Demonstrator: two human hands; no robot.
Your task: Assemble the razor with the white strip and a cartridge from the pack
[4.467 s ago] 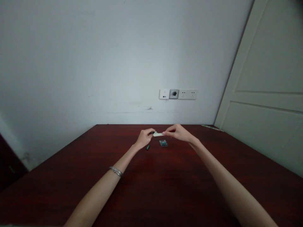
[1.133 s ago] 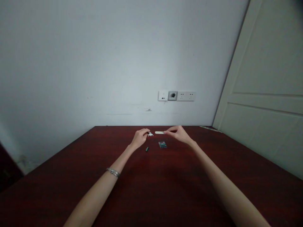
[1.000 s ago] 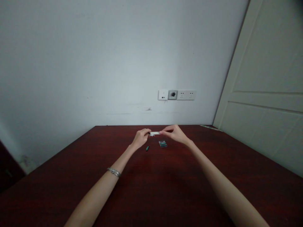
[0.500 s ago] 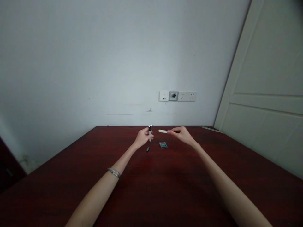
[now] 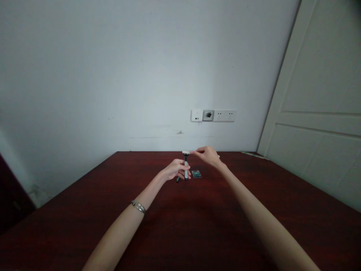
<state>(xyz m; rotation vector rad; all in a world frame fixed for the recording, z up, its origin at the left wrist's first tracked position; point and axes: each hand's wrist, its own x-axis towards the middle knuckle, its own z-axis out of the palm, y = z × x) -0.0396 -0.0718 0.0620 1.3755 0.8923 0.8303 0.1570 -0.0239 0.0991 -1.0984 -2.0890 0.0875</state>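
Observation:
Upright in my left hand [image 5: 176, 169] is a razor [image 5: 186, 171] with a grey-white and black handle, its head at the top. My fingers are closed round the handle. My right hand [image 5: 208, 155] pinches a slim white stick [image 5: 186, 152], whose flat end lies across the top of the razor's head. Whether the two touch, I cannot tell. The stick's other end shows behind my right hand. On the table below, a small dark green piece [image 5: 177, 180] is partly covered by my left hand. A small clear case [image 5: 196, 174] with something green inside lies right of the razor.
The dark red wooden table [image 5: 180, 226] runs back to a pale wall. Sockets and switches [image 5: 213, 115] are set in the wall above its far edge. A white panelled door [image 5: 316, 113] stands at the right. A thin strip [image 5: 255, 155] lies at the far right edge.
My left hand has brought the razor right and nearer to me. My right hand has moved left, carrying the white stick from beside the razor to its head.

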